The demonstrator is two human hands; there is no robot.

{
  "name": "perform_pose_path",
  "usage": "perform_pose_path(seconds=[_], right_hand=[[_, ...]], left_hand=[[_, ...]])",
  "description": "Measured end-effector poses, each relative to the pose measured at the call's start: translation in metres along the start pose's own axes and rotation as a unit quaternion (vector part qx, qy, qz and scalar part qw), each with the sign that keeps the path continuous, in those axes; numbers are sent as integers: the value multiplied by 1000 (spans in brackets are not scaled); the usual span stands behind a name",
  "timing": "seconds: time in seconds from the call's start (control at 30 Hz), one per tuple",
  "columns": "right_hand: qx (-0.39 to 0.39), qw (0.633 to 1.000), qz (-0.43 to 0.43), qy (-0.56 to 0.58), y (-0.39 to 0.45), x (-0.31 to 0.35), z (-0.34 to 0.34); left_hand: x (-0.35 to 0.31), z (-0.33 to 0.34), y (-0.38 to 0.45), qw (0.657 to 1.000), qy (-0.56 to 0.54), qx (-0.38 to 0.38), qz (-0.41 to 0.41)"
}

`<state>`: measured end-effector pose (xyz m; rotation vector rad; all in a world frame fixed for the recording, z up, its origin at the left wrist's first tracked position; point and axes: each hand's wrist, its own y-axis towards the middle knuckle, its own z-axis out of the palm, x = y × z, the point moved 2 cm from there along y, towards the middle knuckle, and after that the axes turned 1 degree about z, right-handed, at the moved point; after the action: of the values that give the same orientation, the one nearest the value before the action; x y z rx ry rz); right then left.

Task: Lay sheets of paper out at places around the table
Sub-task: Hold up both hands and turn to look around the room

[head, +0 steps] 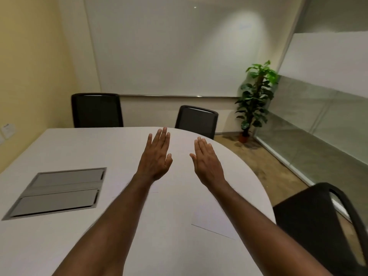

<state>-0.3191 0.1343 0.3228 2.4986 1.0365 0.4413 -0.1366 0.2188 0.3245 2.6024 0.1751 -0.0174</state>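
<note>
A white sheet of paper point(211, 218) lies flat on the pale table point(79, 148), near its right curved edge and partly under my right forearm. Its near corner edge shows as a thin dark line. A faint edge line of the same or another sheet runs under my left forearm; I cannot tell which. My left hand point(156, 156) and my right hand point(207, 161) are both stretched out above the table, palms down, fingers straight and close together, holding nothing. They hover side by side, a small gap between them, beyond the sheet.
A grey metal cable hatch point(57, 192) is set into the table at the left. Black chairs stand at the far left point(96, 110), far middle point(197, 120) and near right point(322, 226). A potted plant point(254, 96) stands in the far right corner by a glass wall.
</note>
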Motion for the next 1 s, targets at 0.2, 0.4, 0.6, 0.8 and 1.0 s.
perform_pose_path(seconds=[0.2,0.4,0.6,0.8,1.0], right_hand=[[-36,996,34,-72,-57,-131,-91],[-80,986,98,-108,-112,-251,-168],[-113,969,168,-144,-147,-359,-217],[-103,953,196,-208,-158,-471,-253],[-122,938,229,-231,-138,-578,-285]], left_hand=[[-158,-5,47,997,-23,-31,61],[-314,7,88,990,-44,-27,131],[-432,39,140,978,-66,-32,198],[-543,75,218,969,-126,-51,205],[-639,114,294,961,-152,-57,222]])
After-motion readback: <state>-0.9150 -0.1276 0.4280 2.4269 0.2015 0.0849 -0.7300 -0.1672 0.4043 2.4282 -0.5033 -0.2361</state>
